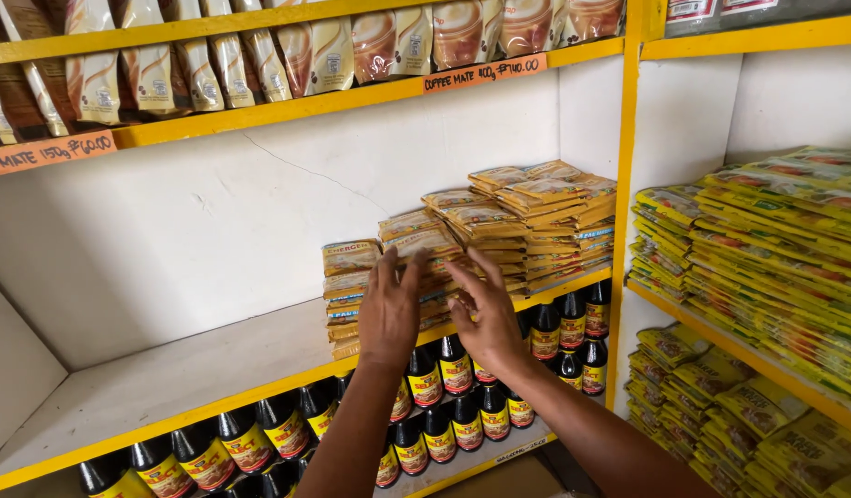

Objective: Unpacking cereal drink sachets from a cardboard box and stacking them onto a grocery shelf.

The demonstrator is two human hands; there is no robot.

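Both hands are raised to the middle shelf [167,387], where stacks of flat orange-and-tan sachets [499,226] are laid in stepped piles. The left hand [388,309] is pressed flat, fingers spread, against the front of the second pile [421,244]; nothing is gripped by it. The right hand [485,318] is held open just beside it, fingers splayed toward the same pile, nothing closed on. The packets are judged light, thin and floppy, with slick film that could slide off a stack; they would best be taken by the edges of a whole bundle, squeezed between both palms. Dark sauce bottles [444,406] are ranked on the shelf below, yellow-green packets [767,249] in the right-hand bay.
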